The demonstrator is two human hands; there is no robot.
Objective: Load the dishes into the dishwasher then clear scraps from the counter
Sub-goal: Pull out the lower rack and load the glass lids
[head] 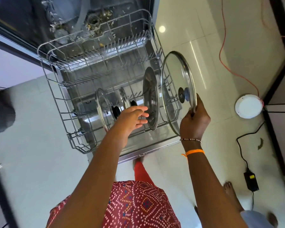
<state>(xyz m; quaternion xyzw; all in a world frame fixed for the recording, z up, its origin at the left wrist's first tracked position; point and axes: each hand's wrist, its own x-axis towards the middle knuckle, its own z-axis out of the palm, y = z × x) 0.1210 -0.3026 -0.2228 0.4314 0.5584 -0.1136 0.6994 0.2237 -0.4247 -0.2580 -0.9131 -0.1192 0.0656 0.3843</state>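
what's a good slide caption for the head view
Right hand lowers a large glass lid into the dishwasher rack beside a steel lid; left hand reaches in, open.

No text can be read anywhere (the adapter's (pixel 251 181) yellow label is blurred).

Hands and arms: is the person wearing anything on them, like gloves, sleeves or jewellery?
No gloves or sleeves show: both forearms are bare. The right wrist carries a thin beaded bracelet and, just below it, an orange thread band with a loose knotted end. The left hand and wrist show nothing worn. No rings can be made out.
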